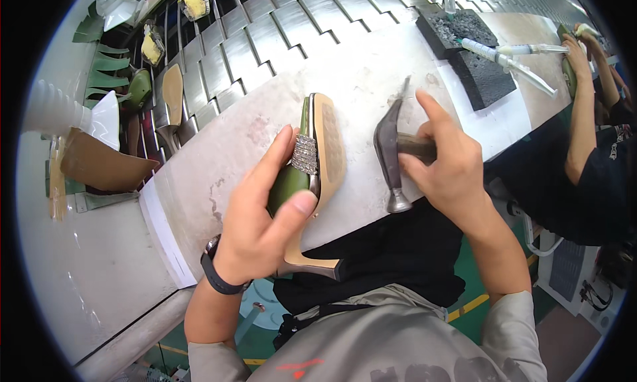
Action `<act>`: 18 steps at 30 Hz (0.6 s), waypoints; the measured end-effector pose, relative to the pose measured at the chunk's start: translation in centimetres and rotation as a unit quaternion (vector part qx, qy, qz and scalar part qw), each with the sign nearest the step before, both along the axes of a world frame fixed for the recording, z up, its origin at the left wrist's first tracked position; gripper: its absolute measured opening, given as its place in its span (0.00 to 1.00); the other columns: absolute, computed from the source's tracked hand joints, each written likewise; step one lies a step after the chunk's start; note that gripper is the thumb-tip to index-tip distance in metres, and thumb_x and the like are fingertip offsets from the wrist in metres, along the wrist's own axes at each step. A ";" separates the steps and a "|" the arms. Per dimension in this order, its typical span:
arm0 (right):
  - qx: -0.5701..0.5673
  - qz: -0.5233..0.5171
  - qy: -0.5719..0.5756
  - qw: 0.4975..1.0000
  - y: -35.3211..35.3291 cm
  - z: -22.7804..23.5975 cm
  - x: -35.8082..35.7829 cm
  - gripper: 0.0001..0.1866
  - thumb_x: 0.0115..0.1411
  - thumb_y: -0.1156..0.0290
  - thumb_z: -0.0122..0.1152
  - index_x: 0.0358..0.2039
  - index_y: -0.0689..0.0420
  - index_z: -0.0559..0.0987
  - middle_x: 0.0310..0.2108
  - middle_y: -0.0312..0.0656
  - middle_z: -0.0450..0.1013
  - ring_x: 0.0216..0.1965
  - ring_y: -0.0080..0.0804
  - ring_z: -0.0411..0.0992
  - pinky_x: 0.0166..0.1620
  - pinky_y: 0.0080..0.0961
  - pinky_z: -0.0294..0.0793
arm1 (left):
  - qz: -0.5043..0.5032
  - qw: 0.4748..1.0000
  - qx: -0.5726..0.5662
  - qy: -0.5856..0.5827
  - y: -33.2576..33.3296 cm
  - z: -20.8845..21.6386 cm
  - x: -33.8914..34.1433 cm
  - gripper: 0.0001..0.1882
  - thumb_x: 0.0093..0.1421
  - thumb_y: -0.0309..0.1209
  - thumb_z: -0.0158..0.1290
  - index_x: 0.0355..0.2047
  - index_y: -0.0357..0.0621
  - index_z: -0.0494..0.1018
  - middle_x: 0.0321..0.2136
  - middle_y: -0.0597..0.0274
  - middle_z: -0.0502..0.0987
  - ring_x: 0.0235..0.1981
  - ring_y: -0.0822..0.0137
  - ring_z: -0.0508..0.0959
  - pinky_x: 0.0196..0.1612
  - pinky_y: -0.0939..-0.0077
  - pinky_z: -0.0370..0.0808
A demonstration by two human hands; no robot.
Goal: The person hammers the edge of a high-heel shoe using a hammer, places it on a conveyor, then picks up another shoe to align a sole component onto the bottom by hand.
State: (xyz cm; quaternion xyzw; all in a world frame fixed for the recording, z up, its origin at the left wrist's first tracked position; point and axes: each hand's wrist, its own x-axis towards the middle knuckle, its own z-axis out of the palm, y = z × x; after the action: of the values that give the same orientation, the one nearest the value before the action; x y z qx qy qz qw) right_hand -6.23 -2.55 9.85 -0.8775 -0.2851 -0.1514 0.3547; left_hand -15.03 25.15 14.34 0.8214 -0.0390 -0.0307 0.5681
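Observation:
My left hand [262, 216] is wrapped round a green high-heeled shoe [290, 186] with a glittering band across it. The shoe lies on its side, its tan sole [330, 140] facing right and its slim heel pointing toward me over the table's near edge. In my right hand [451, 163] is a hammer [390, 146], gripped by its dark handle close to the head. The index finger stretches forward along it. The hammer head hangs to the right of the shoe, apart from it. Most of the handle is hidden in the palm.
A pale worktable [259, 110] lies under both hands, with a slatted metal conveyor [292, 23] beyond. Black foam blocks [481, 76] and syringes [507, 60] stand at the far right. Shoe parts and a brown sheet [99, 161] are at left. A co-worker's arm [584, 110] reaches in at right.

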 end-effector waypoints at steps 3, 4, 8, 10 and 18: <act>0.024 -0.007 0.010 1.000 -0.3 0.1 0.0 0.27 0.45 0.80 0.78 0.48 0.62 0.80 0.31 0.42 0.77 0.29 0.37 0.79 0.33 0.32 0.78 | 0.023 0.991 -0.091 0.097 0.4 0.8 1.1 0.34 0.69 0.26 0.57 0.71 0.24 0.60 0.63 0.46 0.75 0.64 0.61 0.75 0.69 0.67 0.67; 0.028 -0.007 0.013 1.000 -0.1 0.5 -0.6 0.27 0.45 0.80 0.78 0.48 0.62 0.80 0.31 0.42 0.77 0.29 0.37 0.79 0.33 0.32 0.78 | 0.018 0.980 -0.134 0.148 0.5 1.0 1.5 0.33 0.69 0.25 0.57 0.71 0.24 0.61 0.63 0.47 0.75 0.64 0.63 0.74 0.69 0.68 0.68; 0.315 0.153 0.318 0.881 -1.3 2.9 -2.0 0.25 0.54 0.82 0.74 0.54 0.63 0.82 0.36 0.36 0.81 0.32 0.13 0.73 0.35 0.15 0.72 | 0.031 0.965 -0.170 0.198 0.9 1.5 2.1 0.34 0.67 0.23 0.61 0.70 0.25 0.64 0.62 0.50 0.76 0.63 0.65 0.75 0.67 0.68 0.70; 0.315 0.142 0.418 0.840 -0.8 4.4 -3.0 0.25 0.57 0.79 0.74 0.56 0.64 0.82 0.34 0.35 0.82 0.30 0.13 0.73 0.35 0.15 0.71 | 0.029 0.965 -0.162 0.204 1.4 1.3 2.4 0.34 0.66 0.24 0.62 0.70 0.26 0.64 0.62 0.50 0.76 0.62 0.65 0.75 0.67 0.68 0.70; 0.352 0.075 0.422 0.832 4.4 2.5 -5.2 0.16 0.65 0.74 0.71 0.51 0.66 0.84 0.32 0.38 0.83 0.32 0.15 0.76 0.35 0.18 0.76 | 0.064 0.967 -0.122 0.216 1.2 1.8 3.0 0.37 0.61 0.24 0.66 0.68 0.26 0.67 0.58 0.51 0.79 0.60 0.65 0.77 0.67 0.66 0.69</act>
State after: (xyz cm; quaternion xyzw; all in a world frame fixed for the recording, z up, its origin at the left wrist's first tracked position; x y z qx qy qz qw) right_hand -11.44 1.85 12.32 -0.6479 -0.0998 0.1707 0.7356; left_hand -12.08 26.32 16.17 0.7203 0.1337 -0.1659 0.6601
